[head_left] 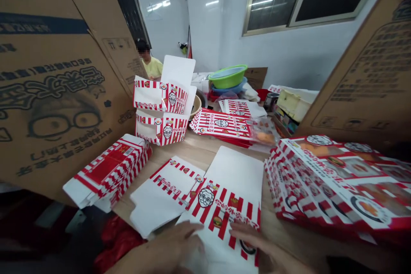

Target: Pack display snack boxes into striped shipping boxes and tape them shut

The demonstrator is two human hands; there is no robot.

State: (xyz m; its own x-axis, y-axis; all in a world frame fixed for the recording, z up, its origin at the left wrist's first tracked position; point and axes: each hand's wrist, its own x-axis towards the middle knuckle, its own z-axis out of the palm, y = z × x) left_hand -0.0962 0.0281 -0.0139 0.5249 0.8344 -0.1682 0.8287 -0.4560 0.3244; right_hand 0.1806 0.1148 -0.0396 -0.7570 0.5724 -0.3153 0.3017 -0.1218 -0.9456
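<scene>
A partly unfolded takeaway box [205,199], white with red stripes and a cartoon face, lies on the table in front of me. Its white flaps [237,165] spread to the back and to the left. Over its near left edge is my left hand [170,246], slightly blurred, fingers stretched out. My right hand [260,242] reaches across the striped panel from the right, fingers extended and apart. Both hands appear to rest on or just above the card; exact contact is hard to tell. Neither has closed around anything that I can see.
Folded cartons [118,162] are stacked left, beside a large cardboard box [54,94]. Two opened-up boxes [163,122] stand one on the other behind. Flat cartons [221,124] and green basins [227,77] lie farther back. A tall carton stack [337,180] stands right. A person [150,62] is beyond.
</scene>
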